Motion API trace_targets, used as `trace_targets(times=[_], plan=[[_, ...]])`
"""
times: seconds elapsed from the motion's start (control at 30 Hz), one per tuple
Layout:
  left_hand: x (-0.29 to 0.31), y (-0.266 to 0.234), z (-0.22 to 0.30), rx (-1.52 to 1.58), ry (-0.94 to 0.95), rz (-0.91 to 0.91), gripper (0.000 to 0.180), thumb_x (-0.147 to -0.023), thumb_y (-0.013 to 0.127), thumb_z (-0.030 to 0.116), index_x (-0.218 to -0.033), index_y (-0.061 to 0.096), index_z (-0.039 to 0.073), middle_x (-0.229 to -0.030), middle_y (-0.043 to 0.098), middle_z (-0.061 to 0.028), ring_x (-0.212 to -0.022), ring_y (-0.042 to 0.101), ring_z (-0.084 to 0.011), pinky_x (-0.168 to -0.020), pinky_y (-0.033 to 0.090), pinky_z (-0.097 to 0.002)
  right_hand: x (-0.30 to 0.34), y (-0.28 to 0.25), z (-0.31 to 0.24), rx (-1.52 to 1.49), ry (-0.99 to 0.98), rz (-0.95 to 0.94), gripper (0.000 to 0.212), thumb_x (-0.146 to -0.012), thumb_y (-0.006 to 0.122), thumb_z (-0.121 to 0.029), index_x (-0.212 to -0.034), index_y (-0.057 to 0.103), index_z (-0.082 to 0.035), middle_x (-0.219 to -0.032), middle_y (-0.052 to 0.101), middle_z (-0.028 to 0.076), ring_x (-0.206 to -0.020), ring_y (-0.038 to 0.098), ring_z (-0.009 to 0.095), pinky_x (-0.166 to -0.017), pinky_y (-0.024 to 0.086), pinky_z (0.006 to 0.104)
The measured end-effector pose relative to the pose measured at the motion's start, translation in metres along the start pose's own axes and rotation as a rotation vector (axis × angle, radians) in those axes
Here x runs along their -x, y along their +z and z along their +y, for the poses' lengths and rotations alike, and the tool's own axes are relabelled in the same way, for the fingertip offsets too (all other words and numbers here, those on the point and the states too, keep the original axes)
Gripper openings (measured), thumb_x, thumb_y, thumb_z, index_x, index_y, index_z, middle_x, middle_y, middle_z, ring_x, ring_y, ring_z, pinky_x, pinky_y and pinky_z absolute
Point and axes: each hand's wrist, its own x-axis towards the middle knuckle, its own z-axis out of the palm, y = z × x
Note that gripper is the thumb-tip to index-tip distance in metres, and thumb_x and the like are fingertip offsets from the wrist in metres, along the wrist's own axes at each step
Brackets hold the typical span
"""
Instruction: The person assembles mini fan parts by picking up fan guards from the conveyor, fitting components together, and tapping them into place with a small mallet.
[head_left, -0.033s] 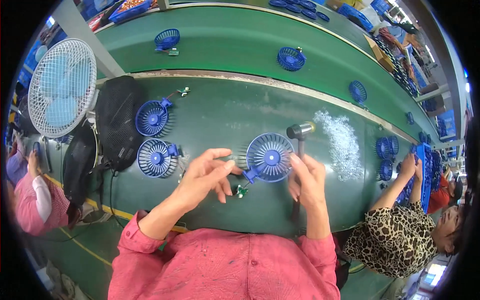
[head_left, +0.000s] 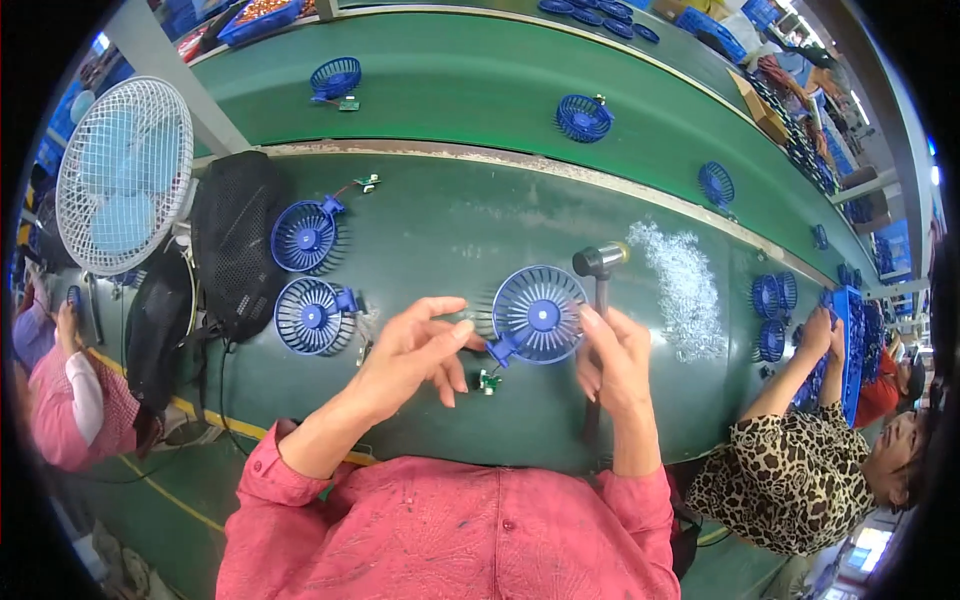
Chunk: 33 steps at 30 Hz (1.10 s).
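Observation:
My right hand [head_left: 617,360] pinches the right rim of a round blue fan cage [head_left: 541,316], thumb at the rim. At the cage's lower left sits a small blue neck [head_left: 504,349], and below it a small green circuit board [head_left: 489,381] hangs or lies; I cannot tell which. Just left of the neck is my left hand [head_left: 415,350], fingers spread and curved, with nothing visible in them. A hammer [head_left: 600,262] lies behind my right hand, which covers part of its handle. Two similar cages, an upper one [head_left: 304,237] and a lower one [head_left: 313,317], rest to the left.
Small clear pieces [head_left: 682,295] are heaped right of the hammer. Beyond the bench, a green conveyor belt [head_left: 450,100] carries more blue cages. At left stand a white fan [head_left: 124,175] and a black mesh-covered object [head_left: 240,225]. A co-worker [head_left: 810,450] reaches toward a blue crate [head_left: 853,360] at right.
The small circuit board has shifted slightly to the right below the cage's neck. Both hands and the cage stay nearly in place.

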Motion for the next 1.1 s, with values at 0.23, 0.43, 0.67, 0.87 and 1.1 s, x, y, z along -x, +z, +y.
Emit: trace_targets(times=[0.23, 0.43, 0.67, 0.87, 1.1], plan=[[-0.007, 0.013, -0.002, 0.065, -0.125, -0.122, 0.056, -0.098, 0.057, 0.032, -0.134, 0.037, -0.007, -0.104, 0.062, -0.0214, -0.061, 0.065, -0.0174, -0.048, 0.055, -0.0268, -0.011, 0.001, -0.01, 0.005, 0.051, -0.075, 0.035, -0.094, 0.064, -0.029, -0.075, 0.056, -0.002, -0.052, 0.045, -0.002, -0.034, 0.036, 0.005, -0.031, 0.027, 0.0225], [-0.01, 0.021, -0.006, 0.219, -0.226, -0.241, 0.042, -0.1, 0.054, 0.032, -0.124, 0.046, -0.001, -0.1, 0.066, -0.0223, -0.061, 0.066, -0.0173, -0.048, 0.056, -0.028, -0.024, 0.004, -0.019, 0.065, 0.119, -0.165, 0.036, -0.094, 0.065, -0.031, -0.073, 0.055, -0.003, -0.053, 0.046, -0.003, -0.035, 0.036, 0.004, -0.032, 0.026, 0.0225], [-0.015, 0.025, -0.015, 0.395, -0.284, -0.293, 0.035, -0.1, 0.054, 0.026, -0.121, 0.048, -0.002, -0.103, 0.065, -0.0243, -0.063, 0.067, -0.0178, -0.052, 0.058, -0.0301, -0.037, 0.011, -0.018, 0.21, 0.116, -0.154, 0.035, -0.094, 0.063, -0.032, -0.085, 0.062, 0.001, -0.05, 0.045, -0.003, -0.033, 0.034, 0.005, -0.03, 0.024, 0.0239], [-0.018, 0.042, -0.024, 0.57, -0.203, -0.27, 0.029, -0.1, 0.053, 0.021, -0.119, 0.052, -0.001, -0.107, 0.066, -0.0219, -0.071, 0.067, -0.0167, -0.059, 0.058, -0.0299, -0.041, 0.022, -0.019, 0.329, 0.005, 0.013, 0.047, -0.093, 0.065, -0.04, -0.066, 0.054, -0.004, -0.049, 0.046, -0.002, -0.036, 0.041, 0.006, -0.033, 0.028, 0.0254], [-0.016, 0.034, -0.023, 0.596, -0.053, -0.132, 0.029, -0.1, 0.055, 0.023, -0.115, 0.056, -0.002, -0.107, 0.067, -0.0172, -0.07, 0.066, -0.0141, -0.059, 0.058, -0.0295, 0.009, 0.035, -0.004, 0.302, -0.063, 0.089, 0.033, -0.094, 0.066, -0.032, -0.094, 0.071, 0.001, -0.065, 0.064, 0.002, -0.051, 0.05, 0.004, -0.044, 0.037, 0.0236]])
